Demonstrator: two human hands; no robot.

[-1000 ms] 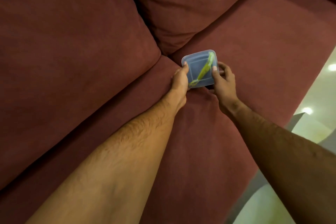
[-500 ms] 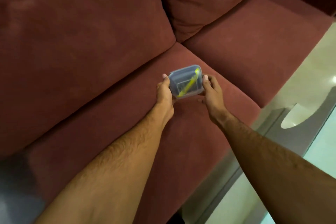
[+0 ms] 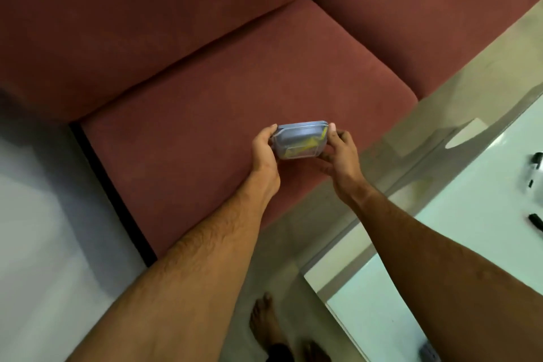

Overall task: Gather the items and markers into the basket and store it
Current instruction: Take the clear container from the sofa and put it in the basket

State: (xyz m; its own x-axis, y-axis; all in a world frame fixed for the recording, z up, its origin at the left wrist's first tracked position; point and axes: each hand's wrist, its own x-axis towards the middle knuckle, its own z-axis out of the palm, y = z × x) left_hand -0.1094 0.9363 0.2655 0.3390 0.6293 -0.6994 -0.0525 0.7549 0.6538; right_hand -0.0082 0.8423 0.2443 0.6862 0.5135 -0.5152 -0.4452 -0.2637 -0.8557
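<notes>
A small clear plastic basket (image 3: 296,138) with a yellow-green marker (image 3: 305,146) inside is held above the front of the red sofa seat. My left hand (image 3: 264,153) grips its left side, thumb on the rim. My right hand (image 3: 340,153) grips its right side, thumb on the top corner. On the glass table at the right edge lie dark markers (image 3: 530,222) and a black-and-white marker (image 3: 535,166), well to the right of both hands.
The red sofa (image 3: 235,82) fills the upper view, with a pale wall or panel (image 3: 35,214) at the left. A glass-topped table (image 3: 440,229) stands at the right, and a narrow floor strip lies between it and the sofa. My bare feet (image 3: 264,323) are below.
Both hands have carried the basket away from the sofa's back cushions toward the seat's front edge. The view has pulled back, so the table and floor now show.
</notes>
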